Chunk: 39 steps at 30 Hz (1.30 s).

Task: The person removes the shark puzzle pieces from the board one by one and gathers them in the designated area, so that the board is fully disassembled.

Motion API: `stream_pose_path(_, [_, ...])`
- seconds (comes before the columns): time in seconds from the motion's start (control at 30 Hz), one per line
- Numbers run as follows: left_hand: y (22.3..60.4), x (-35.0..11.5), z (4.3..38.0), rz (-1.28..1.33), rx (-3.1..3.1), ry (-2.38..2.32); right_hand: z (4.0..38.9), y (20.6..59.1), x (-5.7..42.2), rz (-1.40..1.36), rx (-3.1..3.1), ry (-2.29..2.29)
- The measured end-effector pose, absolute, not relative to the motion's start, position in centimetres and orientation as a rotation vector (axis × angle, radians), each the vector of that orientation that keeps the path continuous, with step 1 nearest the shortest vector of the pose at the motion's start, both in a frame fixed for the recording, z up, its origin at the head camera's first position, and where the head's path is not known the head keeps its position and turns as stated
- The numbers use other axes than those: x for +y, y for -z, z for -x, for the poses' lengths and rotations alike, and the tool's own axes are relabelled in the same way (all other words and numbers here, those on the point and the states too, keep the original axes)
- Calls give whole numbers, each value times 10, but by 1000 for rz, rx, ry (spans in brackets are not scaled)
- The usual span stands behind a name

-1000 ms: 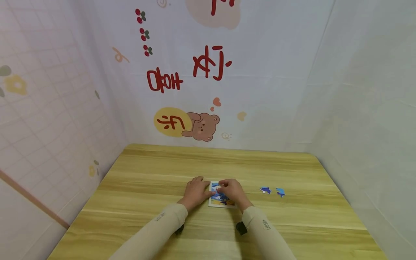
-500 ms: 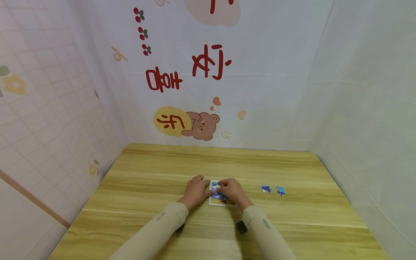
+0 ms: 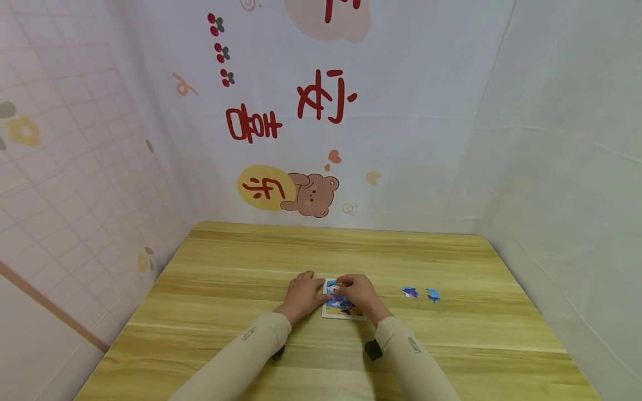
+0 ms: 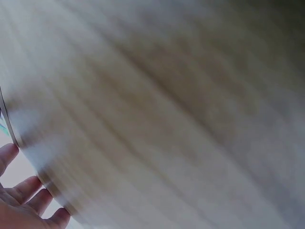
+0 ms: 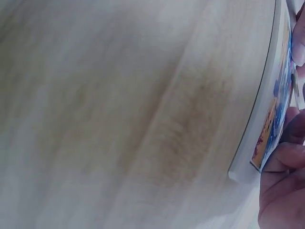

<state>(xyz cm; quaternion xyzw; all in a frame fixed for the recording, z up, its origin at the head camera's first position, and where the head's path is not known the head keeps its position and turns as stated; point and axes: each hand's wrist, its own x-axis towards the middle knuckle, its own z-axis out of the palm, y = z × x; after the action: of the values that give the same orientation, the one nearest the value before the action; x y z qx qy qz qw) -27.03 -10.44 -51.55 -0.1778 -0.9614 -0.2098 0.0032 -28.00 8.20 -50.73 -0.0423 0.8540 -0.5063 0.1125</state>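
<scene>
A small jigsaw puzzle (image 3: pixel 339 307) in a white frame lies on the wooden table, its picture mostly blue with yellow along the near edge. My left hand (image 3: pixel 302 297) rests at the frame's left side, fingers spread on the table and thumb reaching over the picture. Above the right part of the puzzle, my right hand (image 3: pixel 359 293) pinches a puzzle piece (image 5: pixel 296 90); the right wrist view shows only its thin edge, and the fingers hide most of it. That hand also covers the puzzle's upper right area.
Two loose puzzle pieces lie to the right of the frame: a dark blue piece (image 3: pixel 410 292) and a light blue piece (image 3: pixel 433 295). Patterned white cloth walls (image 3: pixel 411 139) close in the table (image 3: pixel 241 253) at the back and both sides.
</scene>
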Motion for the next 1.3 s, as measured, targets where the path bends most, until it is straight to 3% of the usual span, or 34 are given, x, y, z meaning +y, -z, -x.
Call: stream_pose_path(1.3, [516,-101,272,535,-3016,661,283,507,100,122,2543,1581])
